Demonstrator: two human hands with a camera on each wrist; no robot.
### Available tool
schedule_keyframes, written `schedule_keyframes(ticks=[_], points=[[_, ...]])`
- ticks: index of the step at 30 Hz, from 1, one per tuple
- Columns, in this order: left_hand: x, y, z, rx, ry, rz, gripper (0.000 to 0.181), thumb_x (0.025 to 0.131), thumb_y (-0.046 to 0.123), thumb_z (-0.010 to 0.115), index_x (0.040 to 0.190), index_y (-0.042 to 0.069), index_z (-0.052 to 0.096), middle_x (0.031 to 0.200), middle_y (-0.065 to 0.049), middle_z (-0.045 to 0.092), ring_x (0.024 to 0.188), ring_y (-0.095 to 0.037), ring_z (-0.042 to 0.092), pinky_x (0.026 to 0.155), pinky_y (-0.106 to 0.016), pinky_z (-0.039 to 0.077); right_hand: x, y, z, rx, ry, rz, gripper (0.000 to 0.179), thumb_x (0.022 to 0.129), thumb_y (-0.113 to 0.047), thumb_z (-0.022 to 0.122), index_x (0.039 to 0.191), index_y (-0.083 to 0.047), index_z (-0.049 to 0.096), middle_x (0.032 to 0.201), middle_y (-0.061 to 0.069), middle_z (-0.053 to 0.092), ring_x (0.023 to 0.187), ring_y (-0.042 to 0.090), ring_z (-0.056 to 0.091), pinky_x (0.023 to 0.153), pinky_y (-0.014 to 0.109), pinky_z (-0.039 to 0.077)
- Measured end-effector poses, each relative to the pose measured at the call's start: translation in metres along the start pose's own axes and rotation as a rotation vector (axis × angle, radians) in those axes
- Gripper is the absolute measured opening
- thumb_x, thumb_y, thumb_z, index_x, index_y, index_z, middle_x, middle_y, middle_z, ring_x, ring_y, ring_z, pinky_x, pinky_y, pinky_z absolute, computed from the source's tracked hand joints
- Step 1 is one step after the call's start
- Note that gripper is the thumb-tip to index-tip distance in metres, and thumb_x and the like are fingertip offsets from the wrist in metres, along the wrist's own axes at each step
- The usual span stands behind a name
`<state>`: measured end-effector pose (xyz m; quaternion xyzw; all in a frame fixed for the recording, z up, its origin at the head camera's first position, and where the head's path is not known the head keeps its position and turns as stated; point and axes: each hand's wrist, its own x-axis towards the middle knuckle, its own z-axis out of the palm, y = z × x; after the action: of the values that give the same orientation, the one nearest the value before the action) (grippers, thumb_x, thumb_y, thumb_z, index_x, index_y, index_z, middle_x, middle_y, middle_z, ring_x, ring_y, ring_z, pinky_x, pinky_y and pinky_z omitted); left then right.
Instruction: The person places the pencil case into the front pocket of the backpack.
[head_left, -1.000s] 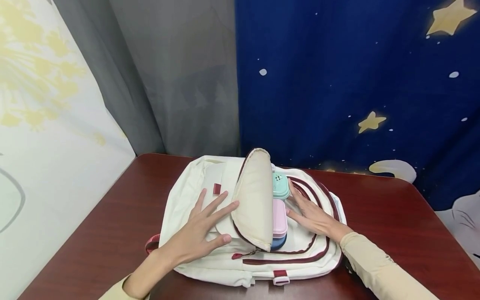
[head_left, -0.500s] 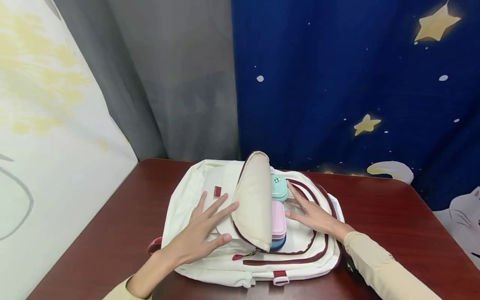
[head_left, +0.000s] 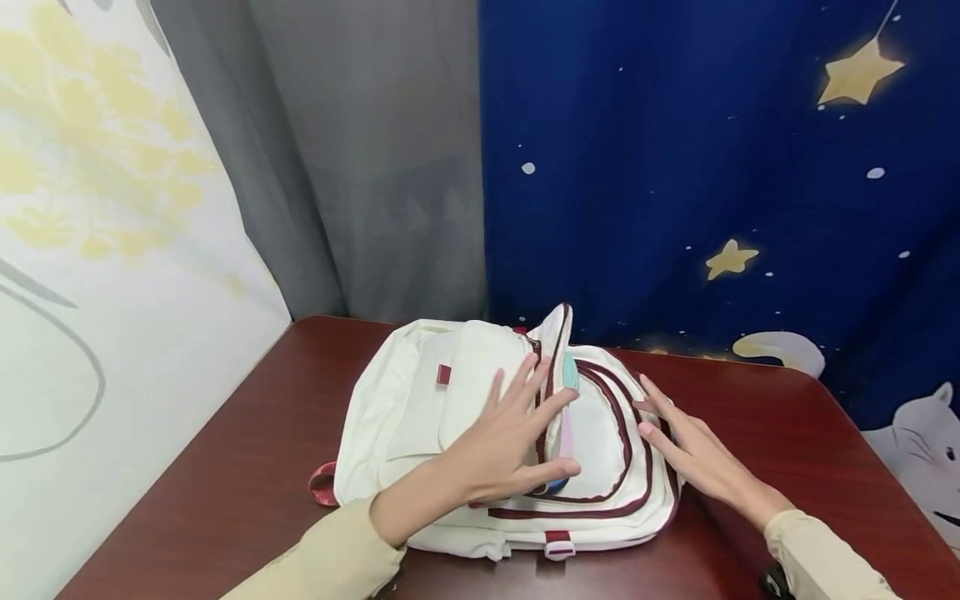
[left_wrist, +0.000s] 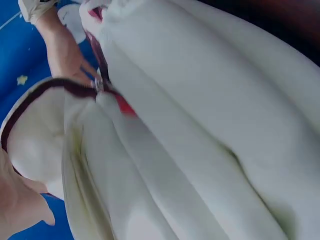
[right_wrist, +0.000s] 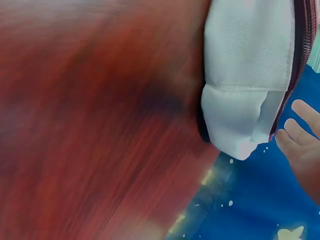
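Observation:
A white backpack with dark red zips lies flat on the table. Its front pocket is unzipped, and the pocket flap stands raised. My left hand is at the flap with fingers spread, palm side towards it. Behind the flap show slivers of a mint-green case, a pink case and something blue; the rest of them is hidden. At the backpack's right end is my right hand, fingers loosely extended and holding nothing. The right wrist view shows its fingertips beside the zipped edge.
The dark red wooden table extends on both sides of the backpack. A grey curtain and a blue star-patterned curtain hang behind it. A red strap loop sticks out at the backpack's left.
My left hand has moved right, and the flap has swung upright, covering most of the cases. My right hand has drawn back right, away from the cases.

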<state>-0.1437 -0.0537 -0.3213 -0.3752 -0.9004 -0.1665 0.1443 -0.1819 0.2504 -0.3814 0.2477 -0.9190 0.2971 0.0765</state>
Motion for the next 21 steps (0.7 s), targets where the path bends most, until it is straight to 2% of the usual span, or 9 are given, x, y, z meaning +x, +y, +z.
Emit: schedule_keyframes(ticks=[3,5,9,13,16,18,20,21], points=[[0.012,0.004,0.008,-0.047,-0.063,0.015,0.071,0.089,0.062,0.043,0.146,0.021,0.028,0.153,-0.017,0.007,0.14,-0.027,-0.002,0.109,-0.049,0.011,-0.003,0.0,-0.001,-0.046,0.028,-0.048,0.065,0.095,-0.024,0.054,0.149,-0.028,0.019,0.128,0.004,0.056,0.121,0.025,0.047,0.094,0.02,0.029],[0.019,0.006,0.012,-0.098,-0.126,0.008,0.069,0.09,0.061,0.042,0.146,0.022,0.03,0.154,-0.016,0.008,0.14,-0.031,0.003,0.109,-0.045,0.014,-0.004,0.001,0.0,-0.069,0.045,-0.069,0.063,0.095,-0.023,0.055,0.149,-0.027,0.022,0.127,0.004,0.057,0.121,0.025,0.046,0.093,0.019,0.029],[0.032,0.013,0.02,-0.14,-0.281,-0.057,0.067,0.088,0.068,0.036,0.142,0.03,0.037,0.154,-0.007,0.015,0.138,-0.034,0.011,0.106,-0.049,0.023,-0.003,0.005,0.002,-0.092,0.084,-0.041,0.061,0.096,-0.024,0.053,0.149,-0.027,0.023,0.124,0.007,0.058,0.118,0.026,0.048,0.092,0.033,0.034],[0.036,0.02,0.026,-0.037,-0.4,-0.118,0.074,0.08,0.078,0.035,0.141,0.036,0.037,0.153,-0.001,0.018,0.138,-0.033,0.013,0.101,-0.057,0.027,-0.004,0.012,0.005,-0.099,0.108,0.01,0.06,0.097,-0.026,0.05,0.149,-0.027,0.02,0.122,0.014,0.058,0.117,0.034,0.047,0.088,0.05,0.035],[0.034,0.024,0.029,0.058,-0.443,-0.113,0.078,0.076,0.08,0.038,0.142,0.04,0.034,0.153,0.001,0.017,0.139,-0.031,0.011,0.101,-0.057,0.026,-0.004,0.017,0.005,-0.089,0.116,0.032,0.059,0.098,-0.025,0.047,0.15,-0.026,0.018,0.123,0.017,0.058,0.118,0.036,0.046,0.088,0.051,0.034],[0.033,0.025,0.03,0.085,-0.471,-0.095,0.079,0.075,0.081,0.037,0.144,0.043,0.027,0.154,0.0,0.013,0.139,-0.032,0.006,0.103,-0.058,0.021,-0.003,0.019,0.003,-0.091,0.122,0.035,0.059,0.099,-0.024,0.047,0.15,-0.025,0.018,0.124,0.017,0.056,0.118,0.035,0.045,0.088,0.05,0.033],[0.033,0.023,0.029,0.039,-0.501,-0.083,0.078,0.076,0.081,0.037,0.144,0.048,0.018,0.155,0.0,0.008,0.139,-0.031,-0.001,0.105,-0.059,0.014,-0.002,0.019,0.001,-0.101,0.124,0.027,0.059,0.099,-0.024,0.046,0.15,-0.025,0.017,0.127,0.017,0.055,0.119,0.035,0.044,0.088,0.049,0.032],[0.034,0.021,0.027,-0.017,-0.515,-0.081,0.077,0.077,0.08,0.037,0.144,0.049,0.014,0.155,0.002,0.006,0.139,-0.03,-0.004,0.105,-0.059,0.009,-0.001,0.019,0.0,-0.11,0.122,0.024,0.059,0.099,-0.025,0.047,0.15,-0.024,0.017,0.128,0.017,0.053,0.12,0.035,0.043,0.089,0.05,0.032]])
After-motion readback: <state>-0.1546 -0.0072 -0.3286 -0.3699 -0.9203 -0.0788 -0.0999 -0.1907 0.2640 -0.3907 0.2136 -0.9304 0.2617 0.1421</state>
